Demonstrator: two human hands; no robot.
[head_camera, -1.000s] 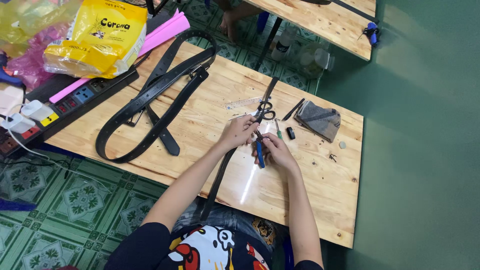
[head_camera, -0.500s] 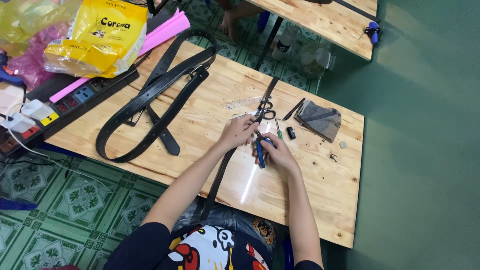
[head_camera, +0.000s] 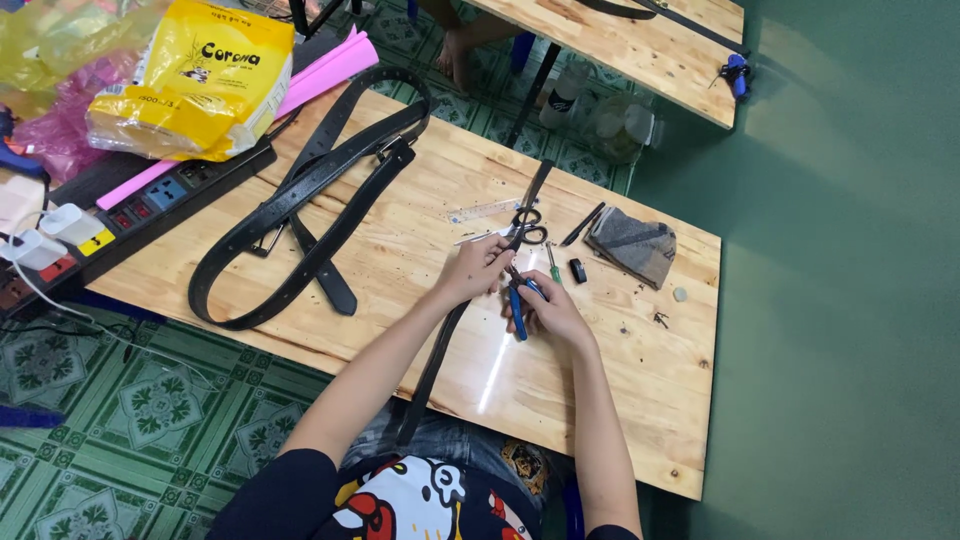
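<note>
While a person sits at a wooden worktable (head_camera: 300, 310) seen from the head camera, the right hand (head_camera: 552, 312) is closed around blue-handled pliers (head_camera: 518, 300), the tool's nose pointing up toward the left hand (head_camera: 478, 268). That left hand pinches a black belt strap (head_camera: 440, 350) at the point where the pliers meet it; the strap runs from the fingers down across the tabletop and off its near edge toward the person's lap. Just beyond the hands lie black scissors (head_camera: 525, 225), a clear ruler (head_camera: 485, 211), a small green-handled tool (head_camera: 552, 262), a black pen (head_camera: 582, 224) and a folded grey cloth (head_camera: 634, 245). To the left, several black belts (head_camera: 300, 200) lie looped together on the wood. Past the table's far-left edge sit a black power strip (head_camera: 130, 205), a pink roll (head_camera: 320, 75) and a yellow bag (head_camera: 190, 80). A second wooden table (head_camera: 620, 50) stands beyond, over green floor.
</note>
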